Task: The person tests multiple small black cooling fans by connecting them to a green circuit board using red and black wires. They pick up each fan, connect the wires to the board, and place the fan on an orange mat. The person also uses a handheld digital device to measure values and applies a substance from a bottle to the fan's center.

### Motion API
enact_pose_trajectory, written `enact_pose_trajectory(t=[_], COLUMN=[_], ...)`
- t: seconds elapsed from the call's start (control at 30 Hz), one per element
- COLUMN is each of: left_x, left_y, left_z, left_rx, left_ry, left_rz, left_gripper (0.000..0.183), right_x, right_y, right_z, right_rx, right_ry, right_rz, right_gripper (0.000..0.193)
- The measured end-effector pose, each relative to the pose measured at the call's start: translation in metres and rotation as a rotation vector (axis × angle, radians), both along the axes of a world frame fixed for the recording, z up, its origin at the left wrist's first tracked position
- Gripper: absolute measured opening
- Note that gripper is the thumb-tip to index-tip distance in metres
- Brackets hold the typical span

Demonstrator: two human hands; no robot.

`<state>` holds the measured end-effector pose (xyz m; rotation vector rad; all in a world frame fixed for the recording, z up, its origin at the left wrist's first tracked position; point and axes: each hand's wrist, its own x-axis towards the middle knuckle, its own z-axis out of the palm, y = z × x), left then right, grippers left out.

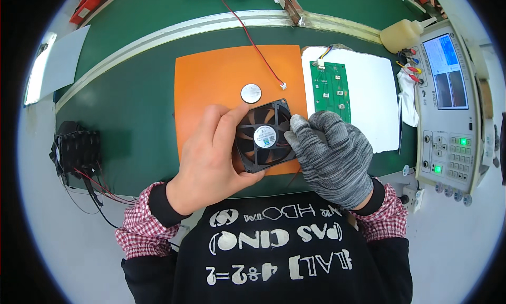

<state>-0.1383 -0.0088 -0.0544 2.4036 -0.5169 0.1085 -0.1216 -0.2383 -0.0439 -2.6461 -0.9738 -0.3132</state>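
Observation:
A square black cooling fan (265, 137), with a round white label on its hub, is held over the orange mat (200, 82). My bare left hand (211, 151) grips its left side, thumb at the lower edge and fingers at the upper left corner. My right hand (334, 154), in a grey knitted glove, pinches the fan's right edge with thumb and fingers. Just above the fan lies a round silver disc (251, 93) on the mat. A white plug (283, 86) on a red lead rests near the fan's top right corner.
Right of the mat, a green circuit board (331, 90) lies on a white foam sheet (371, 104). Beyond stand a bench instrument (448, 119) with a lit screen and a yellowish bottle (403, 36). A stack of black fans (78, 148) with loose wires sits at the table's left edge.

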Motion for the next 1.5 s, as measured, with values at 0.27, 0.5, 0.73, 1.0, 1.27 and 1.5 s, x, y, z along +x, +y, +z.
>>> enact_pose_trajectory(t=[0.27, 0.5, 0.73, 1.0, 1.27, 1.5], left_x=[0.002, 0.001, -0.004, -0.002, 0.026, 0.056], left_y=[0.004, 0.004, 0.005, -0.007, -0.009, -0.008], left_z=[0.0, 0.001, 0.023, 0.04, 0.033, 0.031], left_rx=[-0.059, -0.043, 0.126, -0.769, -0.149, -0.086], left_ry=[-0.019, -0.015, -0.092, 0.666, 0.096, 0.431], left_rz=[-0.083, -0.08, -0.035, -0.103, -0.082, -0.19], left_gripper=[0.093, 0.09, 0.084, 0.01, 0.012, 0.029], right_x=[0.036, 0.019, 0.01, 0.005, -0.004, -0.008], right_y=[-0.01, 0.01, -0.009, -0.007, -0.011, -0.004], right_z=[-0.019, -0.009, 0.016, 0.0, -0.003, -0.021], right_rx=[0.467, 0.566, 0.99, 0.676, 0.571, 0.589], right_ry=[0.37, 0.577, 0.586, 0.244, 0.212, 0.231], right_rz=[0.219, -0.034, -0.117, 0.111, -0.005, 0.156], right_gripper=[0.025, 0.027, 0.03, 0.037, 0.032, 0.029])
